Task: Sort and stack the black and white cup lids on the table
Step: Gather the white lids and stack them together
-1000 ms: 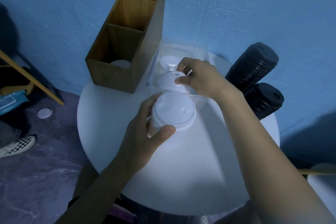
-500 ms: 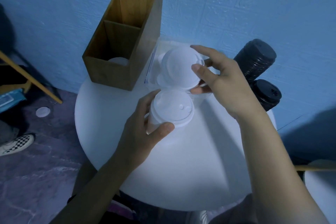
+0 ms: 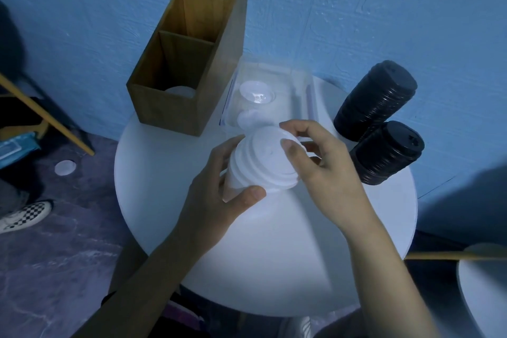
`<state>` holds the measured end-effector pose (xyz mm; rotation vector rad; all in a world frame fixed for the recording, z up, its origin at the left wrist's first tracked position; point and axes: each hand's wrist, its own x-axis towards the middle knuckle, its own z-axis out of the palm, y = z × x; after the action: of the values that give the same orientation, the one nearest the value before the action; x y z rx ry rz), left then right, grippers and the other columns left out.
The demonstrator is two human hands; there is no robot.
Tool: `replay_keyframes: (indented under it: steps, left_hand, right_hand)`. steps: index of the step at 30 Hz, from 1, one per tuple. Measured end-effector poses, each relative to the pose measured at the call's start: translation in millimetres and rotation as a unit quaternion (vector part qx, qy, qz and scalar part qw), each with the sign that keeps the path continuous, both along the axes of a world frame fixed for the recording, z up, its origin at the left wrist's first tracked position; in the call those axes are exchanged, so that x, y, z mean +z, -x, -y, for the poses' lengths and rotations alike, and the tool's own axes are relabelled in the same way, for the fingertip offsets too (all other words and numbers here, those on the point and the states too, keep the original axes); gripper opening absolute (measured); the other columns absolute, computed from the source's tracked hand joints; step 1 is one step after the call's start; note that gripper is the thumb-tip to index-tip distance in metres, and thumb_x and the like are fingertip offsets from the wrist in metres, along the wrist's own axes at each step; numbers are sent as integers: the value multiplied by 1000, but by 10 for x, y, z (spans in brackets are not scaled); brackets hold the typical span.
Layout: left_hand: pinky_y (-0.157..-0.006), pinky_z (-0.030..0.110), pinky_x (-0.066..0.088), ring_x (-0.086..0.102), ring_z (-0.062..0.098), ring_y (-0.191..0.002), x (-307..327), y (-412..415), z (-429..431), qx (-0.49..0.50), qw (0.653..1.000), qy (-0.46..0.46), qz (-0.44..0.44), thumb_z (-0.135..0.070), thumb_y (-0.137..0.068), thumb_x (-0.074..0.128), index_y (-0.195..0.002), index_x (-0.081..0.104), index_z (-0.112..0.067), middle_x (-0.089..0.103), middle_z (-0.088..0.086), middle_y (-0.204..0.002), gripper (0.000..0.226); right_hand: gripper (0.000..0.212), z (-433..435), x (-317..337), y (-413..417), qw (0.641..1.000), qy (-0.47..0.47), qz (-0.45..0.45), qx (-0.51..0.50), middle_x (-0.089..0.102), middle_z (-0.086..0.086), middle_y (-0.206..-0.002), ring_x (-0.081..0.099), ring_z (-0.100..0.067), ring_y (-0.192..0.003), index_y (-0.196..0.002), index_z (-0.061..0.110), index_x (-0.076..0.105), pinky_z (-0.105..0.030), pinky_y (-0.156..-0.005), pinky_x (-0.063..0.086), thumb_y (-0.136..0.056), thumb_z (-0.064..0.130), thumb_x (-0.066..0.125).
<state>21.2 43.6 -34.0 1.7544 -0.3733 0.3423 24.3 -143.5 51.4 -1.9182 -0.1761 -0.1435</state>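
**Holding the white stack in both hands**

Gripping the stack of white lids (image 3: 247, 173) in the left hand (image 3: 211, 200), fingers wrapped round its side, over the round table (image 3: 274, 255). Pinching the top lid (image 3: 271, 145) with the right hand (image 3: 323, 164) — thumb on its face, fingers curled over the far rim. At right, two black lid stacks (image 3: 375, 99) — lying side by side.

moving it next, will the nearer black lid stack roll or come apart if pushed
Probably rolls: the nearer black lid stack is round and lies tilted on the table. Likely light, thin plastic. Its ribbed sides suggest separate nested lids, so it may bend or split.
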Motion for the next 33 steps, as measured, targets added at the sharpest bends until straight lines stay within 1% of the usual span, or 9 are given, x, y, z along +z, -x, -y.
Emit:
replay_keyframes:
  steps: [4, 7, 10, 13, 18, 22, 26, 30, 33]
  left_hand:
    - [-89, 21, 56, 59, 9, -125, -18, -8, -6, 3, 1000, -6, 13, -55, -78, 72, -136, 38, -62, 56, -29, -136, 67]
    - [-90, 29, 58, 61, 14, -125, -30, -10, -11, -6, 1000, 2, 14, -52, -79, 74, -137, 40, -58, 58, -22, -137, 68]
    - [-90, 32, 60, 63, 11, -122, -30, -5, -18, -6, 1000, 3, 11, -53, -76, 74, -136, 40, -61, 59, -24, -135, 69]
    - [-93, 36, 60, 61, 10, -124, -52, -7, -22, -1, 1000, -18, -6, -56, -71, 75, -136, 40, -61, 58, -27, -135, 73]
    - [-93, 35, 60, 58, -1, -123, -55, 15, -11, 9, 999, -31, -19, -56, -67, 77, -138, 41, -51, 55, -35, -134, 80]
    - [-94, 34, 59, 55, 5, -130, -71, -27, -9, 8, 998, -53, 28, -64, -74, 77, -154, 27, -40, 44, -36, -144, 98]
    - [-95, 41, 60, 58, 13, -130, -87, -51, -7, 11, 995, -58, 78, -74, -79, 67, -155, 24, -28, 51, -12, -149, 98]
    - [-94, 52, 59, 57, 24, -130, -111, -88, 29, 23, 990, -75, 115, -73, -81, 68, -148, 34, -16, 52, 5, -148, 94]
    - [-104, 43, 55, 51, 9, -135, -122, -83, 18, 18, 988, -90, 122, -69, -82, 70, -147, 37, -23, 50, -10, -149, 87]
  right_hand:
    - [20, -30, -37, 25, 997, 35, 63, 10, 69, 15, -115, 63, -9, -106, -112, 29, 74, -18, -82, 46, -101, 17, 63]
    - [21, -23, -57, 51, 992, 95, 72, 31, 65, 19, -123, 58, -7, -123, -118, 31, 73, -26, -94, 48, -99, 32, 66]
    - [45, 16, -49, 96, 990, 118, 50, 65, 58, 21, -138, 49, -4, -136, -128, 37, 68, -39, -109, 45, -86, 54, 71]
    - [63, 23, -54, 133, 988, 132, 24, 73, 49, 28, -147, 41, 2, -141, -133, 44, 63, -39, -117, 39, -75, 66, 72]
    - [72, -16, -50, 153, 986, 153, 20, 58, 50, 27, -145, 46, -3, -137, -138, 42, 55, -39, -112, 42, -73, 65, 75]
    - [83, 2, -19, 133, 986, 149, -10, 76, 50, 29, -144, 46, -4, -135, -143, 46, 46, -39, -113, 42, -69, 65, 78]
    - [103, 83, -33, 115, 991, 86, -36, 100, 45, 33, -144, 43, 5, -136, -150, 50, 35, -31, -114, 39, -64, 55, 90]
    - [102, 158, -86, 146, 992, 62, -42, 102, 49, 29, -142, 49, 6, -131, -149, 53, 35, -28, -109, 43, -65, 53, 92]
    - [96, 208, -131, 185, 992, 45, -49, 103, 51, 30, -141, 52, 6, -129, -147, 54, 39, -26, -106, 47, -66, 52, 91]
